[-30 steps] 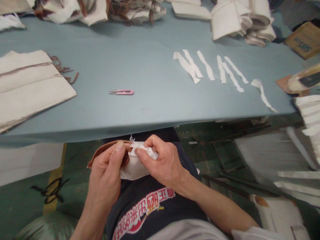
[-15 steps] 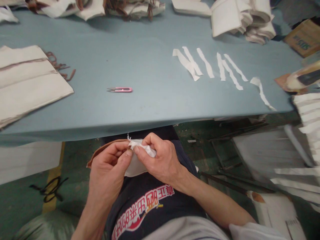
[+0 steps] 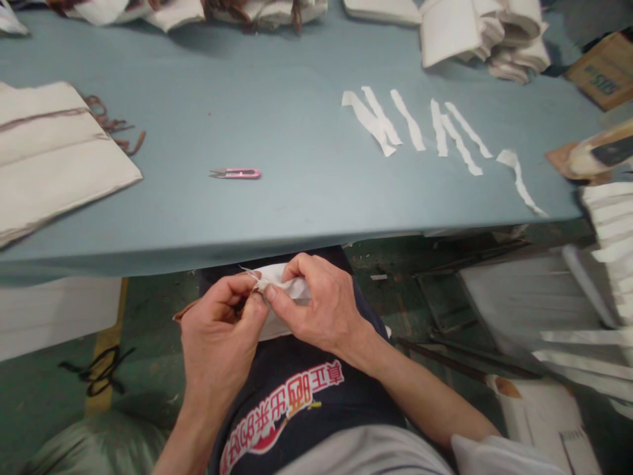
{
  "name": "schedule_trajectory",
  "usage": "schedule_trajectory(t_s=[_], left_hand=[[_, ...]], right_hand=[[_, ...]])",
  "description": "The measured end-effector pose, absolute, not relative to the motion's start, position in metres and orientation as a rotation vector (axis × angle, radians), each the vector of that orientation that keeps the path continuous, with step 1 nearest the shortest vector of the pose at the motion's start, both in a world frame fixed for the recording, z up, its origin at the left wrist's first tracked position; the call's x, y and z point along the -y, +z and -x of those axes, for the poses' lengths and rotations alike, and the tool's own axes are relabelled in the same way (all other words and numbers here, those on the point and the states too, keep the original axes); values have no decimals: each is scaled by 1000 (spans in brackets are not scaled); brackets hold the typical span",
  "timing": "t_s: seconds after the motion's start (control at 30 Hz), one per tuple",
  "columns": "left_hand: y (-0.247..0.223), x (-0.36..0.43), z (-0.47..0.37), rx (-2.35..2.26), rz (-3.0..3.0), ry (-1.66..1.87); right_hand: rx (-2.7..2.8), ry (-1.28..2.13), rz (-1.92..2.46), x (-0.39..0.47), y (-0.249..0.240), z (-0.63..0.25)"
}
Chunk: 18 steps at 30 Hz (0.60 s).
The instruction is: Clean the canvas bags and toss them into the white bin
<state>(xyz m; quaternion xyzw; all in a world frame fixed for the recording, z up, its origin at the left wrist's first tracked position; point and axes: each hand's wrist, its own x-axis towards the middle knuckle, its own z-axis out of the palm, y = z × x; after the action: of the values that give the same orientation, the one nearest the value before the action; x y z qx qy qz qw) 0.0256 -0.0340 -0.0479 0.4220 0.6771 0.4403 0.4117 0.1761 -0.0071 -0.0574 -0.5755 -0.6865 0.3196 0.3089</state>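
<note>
Over my lap, just below the table edge, both hands pinch a piece of white fabric [image 3: 279, 325] with a brown part at its left. My left hand [image 3: 222, 330] is closed on its edge, thumb against fingertips, where loose white threads stick up. Close beside it, my right hand [image 3: 324, 303] is closed on a bunched white strip of the same piece, thumb tip almost touching the left fingers. What lies under the fingers is partly hidden. Pink thread snips [image 3: 235, 173] lie on the table beyond my hands.
The blue-green table [image 3: 277, 204] spans the view. Torn white strips [image 3: 410, 122] lie on its right side. A cream fabric stack [image 3: 59, 158] with brown cords is at left. More cream pieces [image 3: 452, 33] and a cardboard box [image 3: 603, 72] stand at the far right.
Both hands still pinch the fabric. The piece has turned a little, so less of its brown part shows at left, and the loose threads now lean left. The view has shifted slightly.
</note>
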Motion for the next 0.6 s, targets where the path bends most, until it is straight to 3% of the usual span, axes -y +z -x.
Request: schedule_trajectory(t_s=[0.4, 0.6], left_hand=[[-45, 35, -30, -1699, -1151, 1138], [-49, 33, -31, -1663, -1207, 1181]], right_hand=[[1655, 1031, 1455, 4, -55, -172], [1619, 845, 1312, 2, -58, -169]])
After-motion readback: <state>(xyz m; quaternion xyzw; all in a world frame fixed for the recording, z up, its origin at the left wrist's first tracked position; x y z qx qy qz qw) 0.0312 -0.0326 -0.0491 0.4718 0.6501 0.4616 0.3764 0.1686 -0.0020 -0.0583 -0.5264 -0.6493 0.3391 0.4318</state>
